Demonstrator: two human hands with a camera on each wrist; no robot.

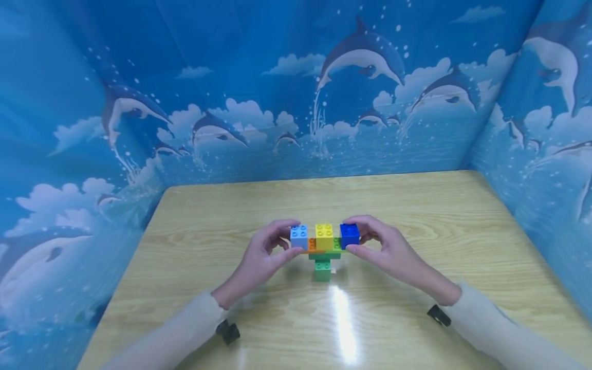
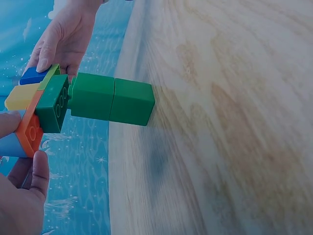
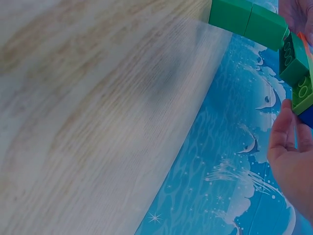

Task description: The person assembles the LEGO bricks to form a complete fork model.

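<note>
A toy-brick structure stands on the table between my hands. Its stem is two stacked green bricks (image 2: 112,98), with a wider green brick (image 2: 54,104) across the top. Above that, an orange brick (image 2: 31,128) reaches left and a lime brick (image 3: 302,93) reaches right. On top sit a light blue brick (image 1: 298,237) at the left end, a yellow brick (image 1: 324,237) in the middle and a dark blue brick (image 1: 349,234) at the right end. My left hand (image 1: 266,250) pinches the light blue brick front and back. My right hand (image 1: 387,248) grips the dark blue brick likewise.
The wooden table (image 1: 222,216) ends at a blue curtain (image 1: 259,103) printed with dolphins, which rises behind it and along both sides. Dark wrist devices (image 1: 227,332) sit at both light sleeves. A bright reflection lies on the tabletop in front of the bricks.
</note>
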